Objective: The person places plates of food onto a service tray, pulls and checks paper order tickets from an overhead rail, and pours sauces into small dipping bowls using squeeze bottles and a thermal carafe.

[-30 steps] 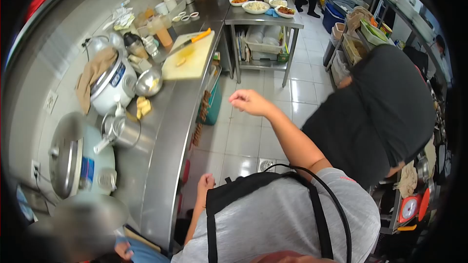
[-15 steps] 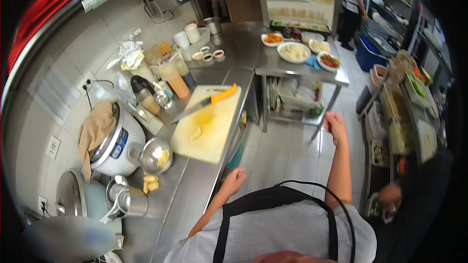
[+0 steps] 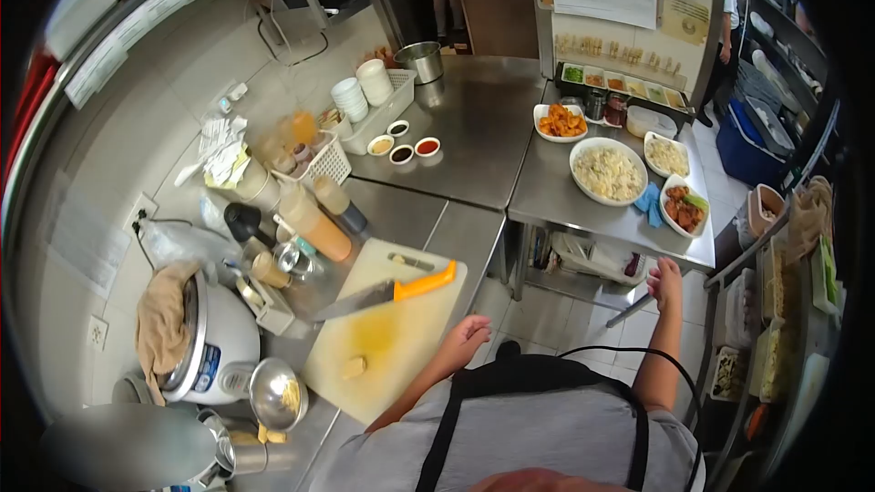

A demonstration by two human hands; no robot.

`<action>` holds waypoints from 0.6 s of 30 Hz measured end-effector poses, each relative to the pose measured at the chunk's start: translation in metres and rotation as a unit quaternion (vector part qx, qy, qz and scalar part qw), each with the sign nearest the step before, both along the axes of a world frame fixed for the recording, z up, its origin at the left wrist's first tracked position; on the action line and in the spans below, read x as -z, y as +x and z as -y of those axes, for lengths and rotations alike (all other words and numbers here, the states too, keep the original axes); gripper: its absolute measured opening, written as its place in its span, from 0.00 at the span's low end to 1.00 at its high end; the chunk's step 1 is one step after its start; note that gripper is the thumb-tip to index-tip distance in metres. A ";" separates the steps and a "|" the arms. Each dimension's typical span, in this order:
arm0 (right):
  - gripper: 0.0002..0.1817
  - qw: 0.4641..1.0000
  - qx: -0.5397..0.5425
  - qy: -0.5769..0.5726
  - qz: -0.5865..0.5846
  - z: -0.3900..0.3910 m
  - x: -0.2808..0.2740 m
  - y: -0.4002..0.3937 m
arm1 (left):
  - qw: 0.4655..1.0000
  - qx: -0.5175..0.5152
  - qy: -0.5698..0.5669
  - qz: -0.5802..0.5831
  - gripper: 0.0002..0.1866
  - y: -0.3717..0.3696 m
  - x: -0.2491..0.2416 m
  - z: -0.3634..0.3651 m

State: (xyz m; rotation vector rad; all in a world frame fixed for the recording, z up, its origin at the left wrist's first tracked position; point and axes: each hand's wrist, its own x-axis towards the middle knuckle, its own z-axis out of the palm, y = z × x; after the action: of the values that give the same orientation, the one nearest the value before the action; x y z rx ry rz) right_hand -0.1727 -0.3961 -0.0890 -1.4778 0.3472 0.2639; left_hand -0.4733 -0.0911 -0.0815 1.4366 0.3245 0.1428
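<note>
Left hand [image 3: 467,337]: loosely open, seemingly empty.
Right hand [image 3: 665,284]: half-open, seemingly empty — bowl [image 3: 688,232] at twelve o'clock.
Knife [image 3: 397,291]: on cutting board [image 3: 333,360], left hand's ten o'clock.
Handling: none under way, I judge — any move calls for knife clearance.

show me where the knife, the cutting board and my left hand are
knife [image 3: 402,291]: head view, on the orange handle, close to the blade
cutting board [image 3: 401,357]: head view, on its bare surface below the knife
left hand [image 3: 467,336]: head view, on the middle of the hand
</note>
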 end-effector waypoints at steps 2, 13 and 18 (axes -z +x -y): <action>0.23 0.998 0.058 -0.019 -0.035 0.009 0.006 0.019 | 1.000 0.014 0.007 0.016 0.13 0.046 -0.010 -0.015; 0.34 0.992 0.118 0.022 -0.029 0.060 0.022 0.087 | 0.968 0.187 0.164 0.031 0.12 0.256 -0.049 -0.004; 0.27 0.999 0.015 0.028 -0.015 0.078 0.019 0.113 | 0.981 0.176 0.080 0.025 0.12 0.307 -0.032 0.053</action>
State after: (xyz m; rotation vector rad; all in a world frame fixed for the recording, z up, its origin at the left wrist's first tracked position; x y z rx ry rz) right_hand -0.0597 -0.4739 -0.1082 -1.4143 0.3834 0.2707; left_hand -0.1668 -0.1440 -0.0493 1.6235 0.0148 -0.0849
